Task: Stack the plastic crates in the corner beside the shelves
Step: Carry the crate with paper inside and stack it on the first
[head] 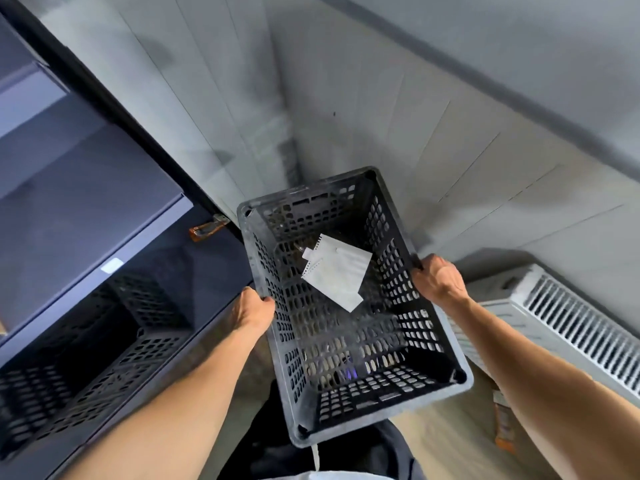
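A black perforated plastic crate [349,393] is held in front of me, near the corner where two grey panelled walls meet. My left hand [251,311] grips its left rim and my right hand [438,277] grips its right rim. A white paper pouch [337,271] lies inside the crate on its bottom. To the left stands a dark shelving unit [86,202], and another black perforated crate [86,368] sits on its lower shelf. What is below the held crate is hidden.
A white radiator [568,327] runs along the right wall, close to the crate's right side. An orange clip [207,230] hangs on the shelf frame. A small orange item [502,424] lies on the light wooden floor at the right.
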### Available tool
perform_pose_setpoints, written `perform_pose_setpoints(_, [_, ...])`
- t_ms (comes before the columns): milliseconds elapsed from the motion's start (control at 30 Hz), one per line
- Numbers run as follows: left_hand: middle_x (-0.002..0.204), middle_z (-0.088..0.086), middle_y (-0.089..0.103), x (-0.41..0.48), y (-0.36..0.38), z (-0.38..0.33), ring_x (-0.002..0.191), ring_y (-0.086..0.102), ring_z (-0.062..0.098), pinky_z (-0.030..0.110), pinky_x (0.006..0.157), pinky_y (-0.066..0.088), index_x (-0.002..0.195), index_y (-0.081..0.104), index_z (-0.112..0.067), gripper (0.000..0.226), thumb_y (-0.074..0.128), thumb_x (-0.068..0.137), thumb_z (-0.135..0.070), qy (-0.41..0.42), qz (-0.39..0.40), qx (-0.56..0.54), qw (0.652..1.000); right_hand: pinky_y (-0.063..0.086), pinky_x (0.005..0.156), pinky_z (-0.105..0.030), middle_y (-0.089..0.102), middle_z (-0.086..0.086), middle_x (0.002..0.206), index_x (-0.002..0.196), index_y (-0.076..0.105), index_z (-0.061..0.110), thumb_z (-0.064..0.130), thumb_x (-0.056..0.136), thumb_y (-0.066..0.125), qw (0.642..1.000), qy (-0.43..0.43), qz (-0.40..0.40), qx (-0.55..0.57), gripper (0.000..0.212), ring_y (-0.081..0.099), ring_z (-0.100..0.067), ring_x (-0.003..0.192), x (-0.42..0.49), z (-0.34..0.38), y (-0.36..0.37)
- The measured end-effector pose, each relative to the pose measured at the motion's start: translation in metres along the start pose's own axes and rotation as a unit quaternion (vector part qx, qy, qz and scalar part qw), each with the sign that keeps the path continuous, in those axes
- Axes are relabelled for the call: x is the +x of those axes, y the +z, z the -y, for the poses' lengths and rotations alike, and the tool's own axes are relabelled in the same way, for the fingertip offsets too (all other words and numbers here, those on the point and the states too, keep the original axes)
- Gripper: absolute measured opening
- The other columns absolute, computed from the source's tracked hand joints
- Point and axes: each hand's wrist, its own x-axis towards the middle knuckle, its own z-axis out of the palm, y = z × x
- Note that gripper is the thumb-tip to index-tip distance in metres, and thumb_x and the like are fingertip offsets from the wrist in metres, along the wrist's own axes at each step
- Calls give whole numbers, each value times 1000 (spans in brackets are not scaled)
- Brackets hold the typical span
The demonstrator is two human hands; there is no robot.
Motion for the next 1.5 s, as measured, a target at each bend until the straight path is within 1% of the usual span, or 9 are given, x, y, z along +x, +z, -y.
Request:
perform_pose_setpoints(200, [94, 16, 65, 21, 7, -21, 90, 66, 38, 35, 71, 48, 95, 54, -6, 18, 56, 91, -23, -23, 5, -22, 999, 55, 73, -37, 65, -10, 97, 104, 63, 7, 23, 93, 53, 1000, -4, 8, -27, 22, 64, -31, 86, 39, 18, -16])
perform_pose_setpoints(300, [88, 14, 66, 40, 12, -28, 82, 68, 39, 42, 76, 59, 84, 52, -10, 14, 57, 86, -23, -27, 13, -35, 999, 48, 56, -29, 66, -8, 86, 99, 65, 8, 29, 94, 53, 999, -9, 17, -35, 25, 62, -25, 70, 60, 29, -20])
perform_pose_setpoints(367, [88, 15, 67, 56, 16, -31, 80, 69, 39, 45, 75, 60, 88, 55, -8, 16, 59, 86, -23, -30, 23, -41, 998, 43, 50, -26, 65, -6, 81, 98, 65, 10, 33, 95, 53, 999, -13, 25, -30, 25, 61, -22, 66, 74, 38, -21])
perform_pose_setpoints(500, [85, 11, 71, 83, 27, -29, 68, 71, 35, 45, 68, 62, 94, 59, -13, 18, 60, 88, -30, -33, 46, -67, 996, 55, 56, -32, 69, -10, 85, 94, 63, 11, 36, 90, 55, 999, -18, 26, -41, 26, 65, -25, 68, 101, 55, -17])
perform_pose_setpoints(633, [85, 12, 72, 105, 35, -27, 68, 72, 33, 44, 67, 62, 97, 59, -6, 27, 64, 91, -32, -50, 69, -72, 994, 38, 48, -23, 63, -5, 80, 95, 62, 11, 30, 95, 56, 997, -35, 33, -67, 20, 59, -17, 66, 124, 74, -12])
perform_pose_setpoints(933, [84, 14, 74, 132, 57, -38, 75, 73, 29, 33, 63, 58, 95, 64, -2, 25, 62, 88, -26, -102, 100, -79, 987, 38, 49, -22, 68, -11, 79, 84, 66, 10, 28, 90, 60, 988, -81, 76, -105, 20, 65, -24, 65, 197, 93, 0])
perform_pose_setpoints(1100, [81, 9, 72, 142, 81, -52, 72, 72, 26, 41, 71, 62, 89, 60, -9, 17, 58, 91, -25, -128, 83, -106, 983, 44, 62, -29, 67, -16, 87, 82, 65, 15, 34, 85, 59, 984, -104, 71, -127, 20, 65, -32, 73, 244, 92, 12])
perform_pose_setpoints(1400, [90, 12, 72, 147, 112, -73, 78, 72, 32, 41, 72, 62, 97, 62, -7, 25, 60, 89, -30, -167, 37, -111, 979, 50, 67, -31, 64, -18, 98, 106, 66, 11, 37, 84, 60, 973, -162, 113, -120, 35, 65, -33, 78, 295, 83, 28])
perform_pose_setpoints(1500, [92, 15, 73, 153, 121, -74, 79, 73, 34, 42, 73, 63, 97, 64, -6, 46, 47, 87, -48, -187, 2, -127, 974, 48, 69, -31, 63, -16, 99, 113, 62, 16, 44, 76, 53, 970, -174, 106, -133, 48, 64, -34, 81, 302, 81, 30])
